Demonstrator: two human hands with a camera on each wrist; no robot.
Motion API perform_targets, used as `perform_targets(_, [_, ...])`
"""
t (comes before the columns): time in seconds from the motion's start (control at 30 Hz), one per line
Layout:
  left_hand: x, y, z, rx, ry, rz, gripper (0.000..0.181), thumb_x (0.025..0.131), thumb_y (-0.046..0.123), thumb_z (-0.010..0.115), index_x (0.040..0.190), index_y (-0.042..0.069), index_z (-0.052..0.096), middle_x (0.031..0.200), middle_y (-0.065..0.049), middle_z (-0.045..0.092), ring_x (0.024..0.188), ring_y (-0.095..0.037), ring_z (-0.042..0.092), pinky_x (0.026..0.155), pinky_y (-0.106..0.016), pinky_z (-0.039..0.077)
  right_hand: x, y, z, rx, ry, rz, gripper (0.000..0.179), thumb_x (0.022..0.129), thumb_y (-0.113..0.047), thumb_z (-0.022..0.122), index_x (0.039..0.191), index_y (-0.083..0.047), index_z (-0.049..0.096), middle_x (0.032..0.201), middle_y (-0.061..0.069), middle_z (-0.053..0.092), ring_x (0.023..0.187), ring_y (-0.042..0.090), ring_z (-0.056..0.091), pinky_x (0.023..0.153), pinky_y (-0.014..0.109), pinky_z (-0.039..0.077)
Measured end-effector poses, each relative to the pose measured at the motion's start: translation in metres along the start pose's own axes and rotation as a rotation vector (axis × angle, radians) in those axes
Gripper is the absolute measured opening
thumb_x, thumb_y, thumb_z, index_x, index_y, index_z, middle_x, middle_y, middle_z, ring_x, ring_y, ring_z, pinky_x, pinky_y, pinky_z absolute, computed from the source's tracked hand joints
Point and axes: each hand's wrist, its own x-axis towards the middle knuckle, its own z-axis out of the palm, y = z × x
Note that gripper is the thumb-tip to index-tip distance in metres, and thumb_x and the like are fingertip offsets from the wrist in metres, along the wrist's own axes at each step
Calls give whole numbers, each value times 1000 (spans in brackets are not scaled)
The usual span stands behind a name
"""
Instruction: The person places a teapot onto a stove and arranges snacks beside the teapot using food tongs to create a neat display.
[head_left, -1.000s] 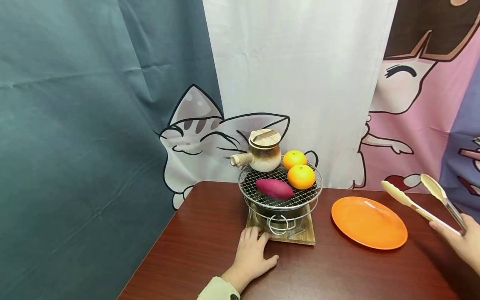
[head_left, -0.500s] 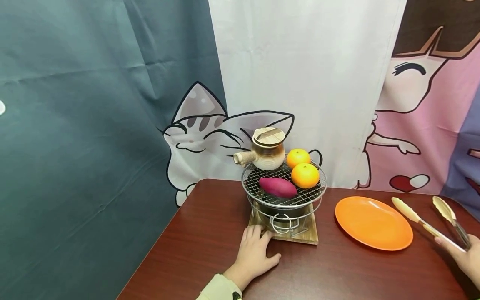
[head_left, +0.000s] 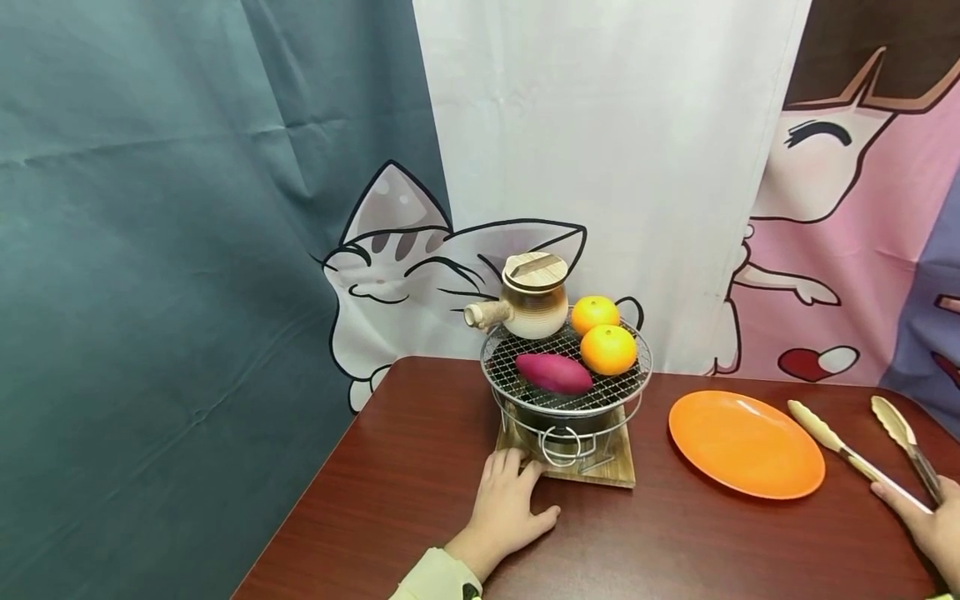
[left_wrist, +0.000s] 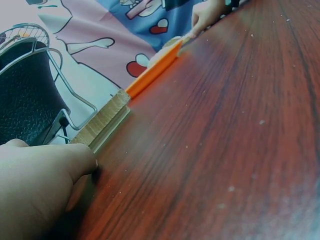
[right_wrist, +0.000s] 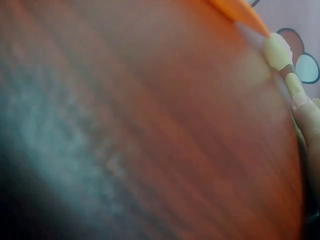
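Observation:
My left hand point(head_left: 504, 508) lies on the table with its fingertips at the near left corner of a wooden board point(head_left: 615, 472), thumb spread away. On that board stands a small round grill point(head_left: 558, 410) with a wire mesh top. The mesh carries a purple sweet potato point(head_left: 555, 373), two oranges point(head_left: 608, 350) and a clay teapot point(head_left: 536, 312) with a wooden lid. At the right edge, my right hand point(head_left: 933, 525) grips tongs point(head_left: 873, 467), whose cream tips are spread apart and low beside the orange plate point(head_left: 746, 446). The right wrist view shows one tong tip point(right_wrist: 276, 52) near the plate.
The dark red wooden table point(head_left: 360, 517) ends at a printed curtain point(head_left: 615, 150) behind the grill. The curtain also runs down the left side. The orange plate lies between the grill and the tongs.
My right hand has lowered the tongs toward the table, right of the plate. The head view has shifted slightly. My left hand stays at the board's corner.

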Motion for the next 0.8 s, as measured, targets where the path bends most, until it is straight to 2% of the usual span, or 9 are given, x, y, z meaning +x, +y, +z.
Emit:
perform_targets(0.07, [0, 0, 0, 0, 0, 0, 53, 70, 55, 76, 113, 25, 67, 115, -4, 53, 112, -25, 49, 102, -43, 38, 1, 0, 0, -21, -19, 8, 44, 85, -17, 73, 97, 21, 54, 62, -33, 38, 50, -9, 36, 45, 19, 33])
perform_targets(0.13, [0, 0, 0, 2, 0, 2, 53, 70, 55, 76, 112, 25, 67, 115, -4, 52, 112, -24, 48, 101, -43, 38, 2, 0, 0, -44, -26, 24, 45, 86, -18, 73, 99, 21, 54, 59, -21, 45, 50, -8, 36, 45, 19, 33])
perform_targets(0.23, [0, 0, 1, 8, 2, 5, 54, 69, 55, 76, 112, 25, 67, 113, -3, 51, 110, -25, 49, 101, -43, 38, 5, 1, 2, -82, -29, 65, 46, 86, -19, 71, 103, 20, 53, 58, 10, 53, 49, 0, 40, 44, 21, 33])
perform_targets(0.3, [0, -1, 1, 12, 4, 5, 54, 68, 55, 77, 112, 25, 67, 111, -3, 51, 109, -25, 49, 101, -43, 38, 7, 1, 3, -129, -36, 86, 51, 87, -22, 69, 106, 21, 49, 66, 31, 52, 49, 19, 49, 44, 25, 34])
perform_targets(0.4, [2, -2, 1, 11, 8, 3, 55, 68, 55, 78, 112, 25, 67, 110, -3, 51, 109, -25, 50, 101, -43, 39, 10, 0, 5, -188, -39, 95, 59, 88, -28, 66, 109, 22, 43, 81, 48, 48, 62, 53, 53, 47, 38, 39])
perform_targets(0.43, [2, -2, 1, 10, 8, 2, 55, 67, 55, 78, 112, 25, 67, 111, -3, 51, 109, -25, 50, 101, -43, 39, 10, 0, 5, -206, -31, 91, 60, 88, -30, 65, 107, 22, 42, 82, 49, 47, 69, 61, 50, 48, 43, 39])
perform_targets(0.5, [3, -2, 1, 10, 9, 4, 55, 68, 55, 78, 112, 25, 67, 111, -2, 51, 109, -25, 49, 100, -43, 39, 10, -1, 6, -213, -2, 84, 58, 89, -31, 64, 102, 21, 41, 81, 50, 45, 76, 66, 48, 51, 51, 40])
perform_targets(0.67, [3, -1, 0, 2, 1, 6, 54, 69, 54, 77, 112, 25, 67, 111, -2, 51, 109, -24, 49, 100, -43, 39, 11, -2, 7, -203, 46, 69, 50, 89, -26, 62, 96, 19, 41, 81, 49, 43, 81, 67, 46, 59, 59, 37])
perform_targets(0.8, [1, -1, -2, -6, 4, 1, 54, 68, 54, 78, 112, 24, 68, 110, -2, 51, 109, -24, 49, 99, -43, 40, 12, -1, 9, -236, 28, 92, 52, 91, -26, 60, 99, 21, 38, 86, 51, 42, 86, 68, 45, 70, 65, 38])
